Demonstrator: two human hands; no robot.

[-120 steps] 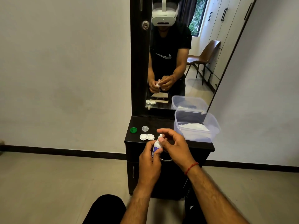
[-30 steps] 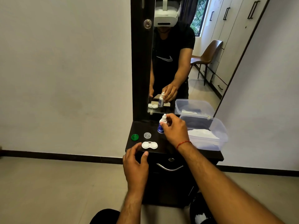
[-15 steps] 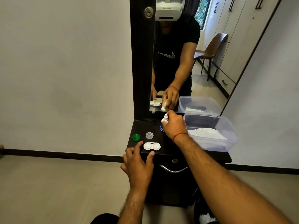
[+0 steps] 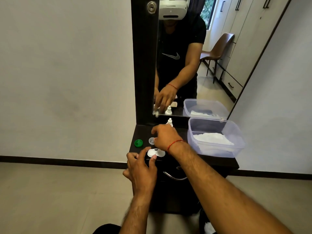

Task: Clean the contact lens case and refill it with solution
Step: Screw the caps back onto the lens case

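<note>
Between the thumb and forefinger of the left hand (image 4: 141, 169) lies the contact lens case (image 4: 155, 152), flat on the near edge of the dark bench (image 4: 179, 132). That grip is half open, the thumb tip touching the case's near rim and the forefinger at its left end; it has not closed on it. Just beyond it, the right hand (image 4: 164, 137) hovers with fingers curled downward at the clear cap (image 4: 151, 140); whether that grip has taken the cap I cannot tell, since the fingers hide the contact.

By its look the case is light, stiff moulded plastic, and probably slick if wet. It would likely skate on the smooth bench if pushed, so pinching it across the narrow waist between the two wells, or pinning one end while working at the other, seems the safest hold. Any liquid in the open wells would spill if it tilts.

Count: one case with two wells; two loose caps, one clear and one green cap (image 4: 138, 143) to the left of both hands; one solution bottle (image 4: 169, 122) standing behind the right hand; one clear plastic tub (image 4: 236, 132) holding white tissue, well to the right.
</note>
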